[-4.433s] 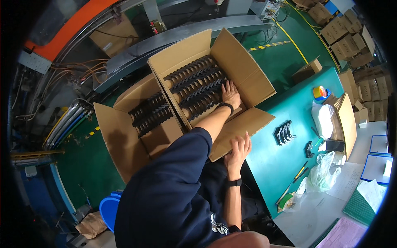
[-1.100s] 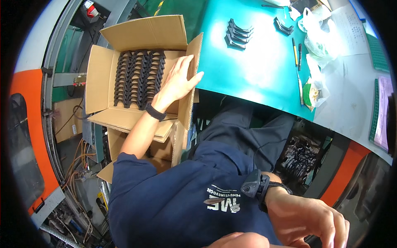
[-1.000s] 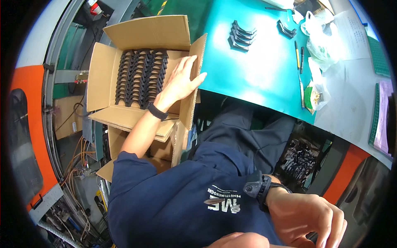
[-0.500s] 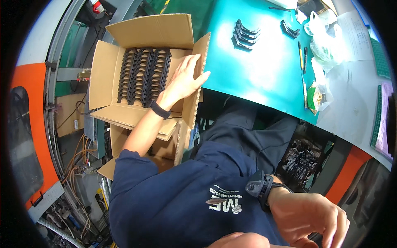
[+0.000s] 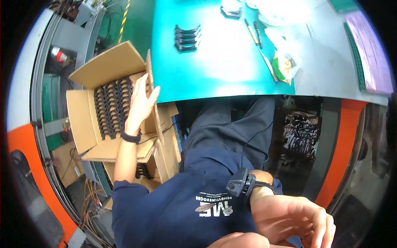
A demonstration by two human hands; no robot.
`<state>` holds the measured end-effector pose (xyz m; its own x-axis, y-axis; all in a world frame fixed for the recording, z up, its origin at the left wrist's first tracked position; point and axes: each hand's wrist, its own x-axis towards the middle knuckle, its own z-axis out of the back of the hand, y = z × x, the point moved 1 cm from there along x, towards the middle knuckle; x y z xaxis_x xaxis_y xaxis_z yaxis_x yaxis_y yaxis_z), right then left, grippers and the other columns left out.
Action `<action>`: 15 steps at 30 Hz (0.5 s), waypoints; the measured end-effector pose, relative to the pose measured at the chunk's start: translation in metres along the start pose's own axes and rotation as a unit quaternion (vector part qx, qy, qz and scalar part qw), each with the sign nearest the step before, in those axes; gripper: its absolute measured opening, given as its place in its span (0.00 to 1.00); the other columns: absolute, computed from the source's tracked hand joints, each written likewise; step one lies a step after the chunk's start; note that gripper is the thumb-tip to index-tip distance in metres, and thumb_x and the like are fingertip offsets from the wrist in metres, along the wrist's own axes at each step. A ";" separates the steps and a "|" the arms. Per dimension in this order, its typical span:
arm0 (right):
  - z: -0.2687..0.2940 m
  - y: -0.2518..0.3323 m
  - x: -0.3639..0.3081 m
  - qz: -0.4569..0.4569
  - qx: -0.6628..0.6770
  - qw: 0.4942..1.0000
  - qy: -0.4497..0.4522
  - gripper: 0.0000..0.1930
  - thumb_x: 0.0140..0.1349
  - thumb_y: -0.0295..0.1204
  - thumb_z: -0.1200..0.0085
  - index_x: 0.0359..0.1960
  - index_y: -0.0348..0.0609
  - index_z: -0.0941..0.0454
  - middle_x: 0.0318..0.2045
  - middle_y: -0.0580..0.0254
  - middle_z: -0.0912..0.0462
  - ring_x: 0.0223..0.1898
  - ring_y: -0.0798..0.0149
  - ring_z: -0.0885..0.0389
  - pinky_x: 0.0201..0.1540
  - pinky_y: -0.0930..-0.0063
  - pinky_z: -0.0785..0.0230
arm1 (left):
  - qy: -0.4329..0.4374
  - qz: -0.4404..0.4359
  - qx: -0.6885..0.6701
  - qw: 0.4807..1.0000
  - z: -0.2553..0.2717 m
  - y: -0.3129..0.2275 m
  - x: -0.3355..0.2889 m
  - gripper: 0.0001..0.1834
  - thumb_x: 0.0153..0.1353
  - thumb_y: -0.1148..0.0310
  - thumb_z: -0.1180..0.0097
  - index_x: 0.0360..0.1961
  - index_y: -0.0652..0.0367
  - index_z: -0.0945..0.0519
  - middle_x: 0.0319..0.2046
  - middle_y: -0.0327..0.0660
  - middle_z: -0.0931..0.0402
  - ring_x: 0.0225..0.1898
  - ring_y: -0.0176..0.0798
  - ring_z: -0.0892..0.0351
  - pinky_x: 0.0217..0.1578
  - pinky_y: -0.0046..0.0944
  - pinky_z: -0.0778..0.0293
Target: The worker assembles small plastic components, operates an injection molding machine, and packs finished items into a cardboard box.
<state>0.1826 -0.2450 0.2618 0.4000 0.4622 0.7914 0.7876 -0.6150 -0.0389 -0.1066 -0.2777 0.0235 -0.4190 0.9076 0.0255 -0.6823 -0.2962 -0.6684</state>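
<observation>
My left hand (image 5: 141, 104) reaches into the open cardboard box (image 5: 81, 120) on the left. Its fingers are stretched out along the inner side of the box's right flap (image 5: 154, 108), and the thumb sticks out at the flap's edge. Beside the hand, rows of black curved parts (image 5: 108, 109) lie nested in the box. Low on the right, in front of my dark blue shirt, my right hand (image 5: 293, 217) hangs with loosely bent fingers apart and nothing visible in them. A black device (image 5: 240, 183) is strapped to the right wrist.
On the green-topped table (image 5: 182, 78) stand several black curved parts (image 5: 187, 38), with more (image 5: 231, 10) farther back. Pens (image 5: 251, 32) and a green packet (image 5: 282, 68) lie to the right. A lower box (image 5: 167, 159) sits beneath the open one. Machine frames flank both sides.
The whole view has turned, so the table and box sit farther left. My left hand stays at the box's right flap. The right hand still hangs low on the right.
</observation>
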 end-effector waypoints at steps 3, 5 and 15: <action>0.010 0.015 0.000 0.060 -0.024 0.998 -0.019 0.13 0.66 0.24 0.50 0.52 0.41 0.24 0.52 0.61 0.21 0.56 0.64 0.25 0.60 0.67 0.34 | -0.011 0.014 -0.024 1.000 -0.006 0.005 -0.004 0.34 0.63 0.56 0.44 0.63 0.67 0.36 0.59 0.56 0.34 0.61 0.53 0.33 0.61 0.45 0.37; 0.016 0.021 0.004 0.097 -0.020 0.995 -0.021 0.16 0.67 0.24 0.51 0.56 0.41 0.26 0.55 0.61 0.23 0.59 0.63 0.27 0.61 0.67 0.35 | -0.020 0.011 -0.043 0.999 -0.012 0.016 -0.006 0.31 0.64 0.60 0.44 0.63 0.66 0.36 0.58 0.55 0.34 0.59 0.51 0.30 0.58 0.44 0.32; 0.026 0.111 0.036 -0.016 0.030 0.969 -0.243 0.20 0.72 0.35 0.55 0.64 0.59 0.32 0.65 0.72 0.31 0.68 0.66 0.37 0.70 0.55 0.50 | -0.026 0.019 0.055 0.998 -0.015 0.003 -0.002 0.22 0.66 0.60 0.48 0.55 0.65 0.30 0.49 0.55 0.24 0.48 0.48 0.21 0.50 0.44 0.27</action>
<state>0.2969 -0.2803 0.2698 0.5371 0.7362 0.4117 0.8235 -0.5634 -0.0667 -0.0991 -0.2759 0.0105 -0.4738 0.8796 0.0429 -0.7266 -0.3629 -0.5833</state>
